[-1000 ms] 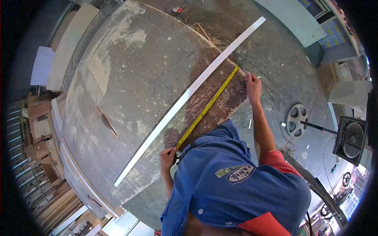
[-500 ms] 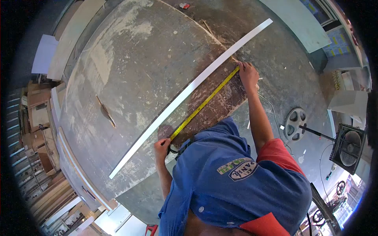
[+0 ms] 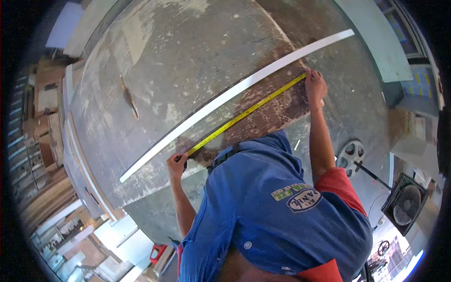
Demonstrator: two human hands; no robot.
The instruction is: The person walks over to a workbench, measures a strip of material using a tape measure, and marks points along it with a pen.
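A yellow tape measure [image 3: 245, 113] is stretched straight between my two hands, above or on the worn brown tabletop. My left hand [image 3: 176, 165] is closed on its lower-left end, with a dark piece partly hidden under the fingers. At the upper-right end, near the table's edge, my right hand [image 3: 316, 88] pinches the yellow blade. A long, narrow white strip [image 3: 237, 90] lies across the table, just beyond the tape and at a slight angle to it. Its right end reaches past the table edge.
A scuffed table [image 3: 188, 61] fills the middle, with a brush-like object [image 3: 128, 97] on it. Boards and offcuts [image 3: 49, 136] are stacked at left. A black fan [image 3: 405, 203] and a grey round base [image 3: 350, 155] stand at right. A red-handled tool [image 3: 158, 254] shows below.
My hands are farther apart, with a longer stretch of tape between them. The whole view has shifted and turned slightly. The white strip appears more level.
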